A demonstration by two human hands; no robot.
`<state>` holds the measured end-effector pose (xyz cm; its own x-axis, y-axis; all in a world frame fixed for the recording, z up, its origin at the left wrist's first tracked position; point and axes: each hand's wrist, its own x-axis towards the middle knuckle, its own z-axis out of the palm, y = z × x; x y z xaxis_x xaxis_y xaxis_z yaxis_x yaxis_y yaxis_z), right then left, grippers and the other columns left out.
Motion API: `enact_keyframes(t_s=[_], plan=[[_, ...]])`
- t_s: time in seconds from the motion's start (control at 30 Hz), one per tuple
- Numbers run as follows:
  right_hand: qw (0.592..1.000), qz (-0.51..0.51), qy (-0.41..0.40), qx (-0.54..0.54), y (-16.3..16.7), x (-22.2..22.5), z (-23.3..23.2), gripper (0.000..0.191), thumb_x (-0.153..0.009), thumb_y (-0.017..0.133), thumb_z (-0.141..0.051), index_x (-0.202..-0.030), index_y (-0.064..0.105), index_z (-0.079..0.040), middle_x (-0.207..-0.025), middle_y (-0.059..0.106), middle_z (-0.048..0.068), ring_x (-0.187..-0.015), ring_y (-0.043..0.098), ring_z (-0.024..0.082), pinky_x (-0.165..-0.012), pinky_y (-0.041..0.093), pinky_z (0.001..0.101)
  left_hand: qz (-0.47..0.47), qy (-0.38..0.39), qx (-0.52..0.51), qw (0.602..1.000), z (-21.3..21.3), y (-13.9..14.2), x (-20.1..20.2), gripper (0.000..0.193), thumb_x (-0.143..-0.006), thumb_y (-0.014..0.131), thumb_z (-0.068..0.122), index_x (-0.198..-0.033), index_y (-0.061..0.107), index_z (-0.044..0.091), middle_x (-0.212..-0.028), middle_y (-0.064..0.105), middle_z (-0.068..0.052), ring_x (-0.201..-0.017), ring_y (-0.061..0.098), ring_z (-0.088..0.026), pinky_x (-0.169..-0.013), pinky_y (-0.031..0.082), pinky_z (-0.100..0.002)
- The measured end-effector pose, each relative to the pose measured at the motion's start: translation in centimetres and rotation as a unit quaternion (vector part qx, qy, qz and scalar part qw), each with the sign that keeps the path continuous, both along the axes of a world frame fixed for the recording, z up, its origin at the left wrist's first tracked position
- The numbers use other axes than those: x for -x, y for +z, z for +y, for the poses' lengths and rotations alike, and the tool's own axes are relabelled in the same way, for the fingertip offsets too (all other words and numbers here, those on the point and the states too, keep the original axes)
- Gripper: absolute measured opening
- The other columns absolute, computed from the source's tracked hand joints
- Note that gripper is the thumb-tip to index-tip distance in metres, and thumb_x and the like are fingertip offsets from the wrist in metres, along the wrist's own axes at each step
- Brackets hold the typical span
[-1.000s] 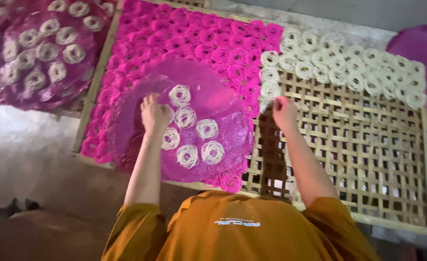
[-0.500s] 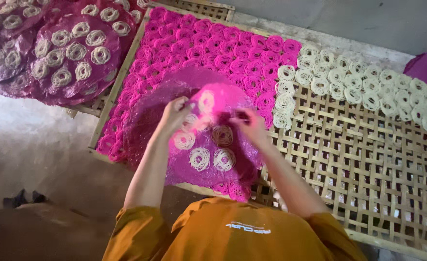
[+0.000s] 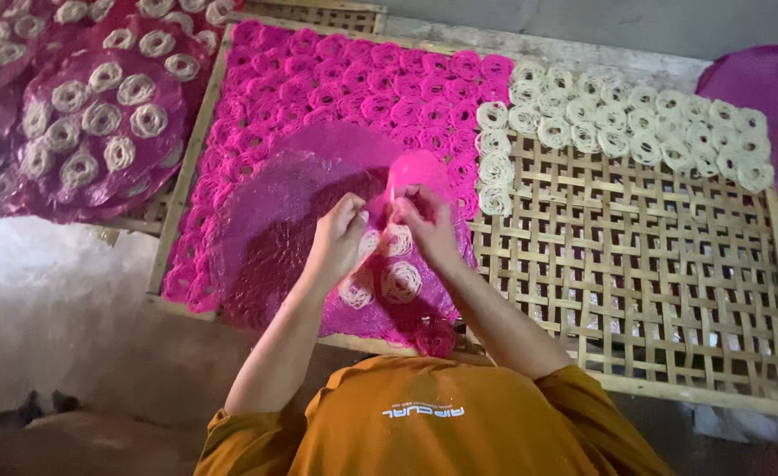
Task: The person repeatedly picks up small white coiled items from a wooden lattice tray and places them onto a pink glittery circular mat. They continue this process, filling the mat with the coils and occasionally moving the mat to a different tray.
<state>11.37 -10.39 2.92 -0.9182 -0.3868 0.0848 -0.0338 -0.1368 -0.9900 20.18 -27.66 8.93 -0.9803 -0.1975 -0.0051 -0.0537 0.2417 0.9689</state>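
- Left hand (image 3: 340, 236) and right hand (image 3: 424, 220), almost touching, pinch the lifted edge of a pink mesh sheet (image 3: 301, 220).
- Sheet spreads toward seven o'clock over the bamboo rack (image 3: 636, 264); white noodle coils (image 3: 400, 282) lie at six o'clock.

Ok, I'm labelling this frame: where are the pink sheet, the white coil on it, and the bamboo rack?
pink sheet (image 3: 274, 220), head view, bare middle left of the hands
white coil (image 3: 401, 282), head view, its centre
bamboo rack (image 3: 636, 256), head view, bare lattice
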Motion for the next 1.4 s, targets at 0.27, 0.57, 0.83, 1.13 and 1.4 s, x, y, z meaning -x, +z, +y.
enact_keyframes(t_s=[0.27, 0.57, 0.83, 1.13, 1.4], plan=[[0.941, -0.288, -0.054, 0.169, 0.4, 0.5, 2.7, 0.012, -0.097, 0.062, -0.017, -0.099, 0.068, -0.006, -0.099, 0.074, 0.008, -0.086, 0.071, 0.014, -0.082, 0.061, 0.0321, -0.011, 0.025, -0.007, 1.0, 0.8, 0.9, 1.0, 0.011, -0.103, 0.051, 0.01, -0.108, 0.061, 0.009, -0.109, 0.068, -0.01, -0.1, 0.064, -0.017, -0.088, 0.054, -0.035], [0.955, -0.243, -0.155, 0.066, -2.5, 4.9, 16.9, 0.014, -0.099, 0.07, -0.014, -0.106, 0.07, -0.002, -0.102, 0.075, 0.008, -0.08, 0.063, 0.012, -0.076, 0.056, 0.0291, -0.246, 0.217, -0.037, 0.944, -8.0, -3.4, 2.6, 0.029, -0.102, 0.051, 0.029, -0.127, 0.064, 0.021, -0.14, 0.054, -0.002, -0.134, 0.047, -0.027, -0.111, 0.033, -0.061], [0.973, -0.168, -0.11, -0.115, -4.2, 5.1, 18.8, 0.019, -0.094, 0.068, -0.014, -0.112, 0.067, -0.005, -0.091, 0.07, 0.001, -0.084, 0.069, 0.013, -0.083, 0.058, 0.0299, -0.161, 0.2, -0.04, 0.966, -15.1, -11.1, 1.4, 0.035, -0.104, 0.059, 0.026, -0.135, 0.062, 0.01, -0.135, 0.065, -0.01, -0.124, 0.061, -0.023, -0.11, 0.046, -0.047], [0.927, 0.08, -0.119, -0.346, -8.1, 4.4, 17.2, 0.027, -0.091, 0.07, -0.012, -0.115, 0.065, -0.001, -0.088, 0.069, 0.01, -0.079, 0.064, 0.021, -0.073, 0.052, 0.034, -0.111, 0.213, 0.222, 0.945, -8.5, -7.7, -2.5, 0.035, -0.097, 0.063, 0.011, -0.132, 0.061, 0.008, -0.129, 0.066, -0.011, -0.106, 0.065, -0.023, -0.092, 0.057, -0.042], [0.81, 0.234, -0.155, -0.515, -7.1, 3.7, 16.6, 0.037, -0.089, 0.076, -0.016, -0.121, 0.065, -0.003, -0.109, 0.066, 0.019, -0.096, 0.065, 0.037, -0.084, 0.053, 0.0471, -0.02, -0.042, 0.347, 0.937, 1.1, -8.9, 0.8, 0.043, -0.09, 0.066, 0.012, -0.132, 0.06, 0.003, -0.13, 0.062, -0.017, -0.119, 0.059, -0.032, -0.1, 0.048, -0.046]])
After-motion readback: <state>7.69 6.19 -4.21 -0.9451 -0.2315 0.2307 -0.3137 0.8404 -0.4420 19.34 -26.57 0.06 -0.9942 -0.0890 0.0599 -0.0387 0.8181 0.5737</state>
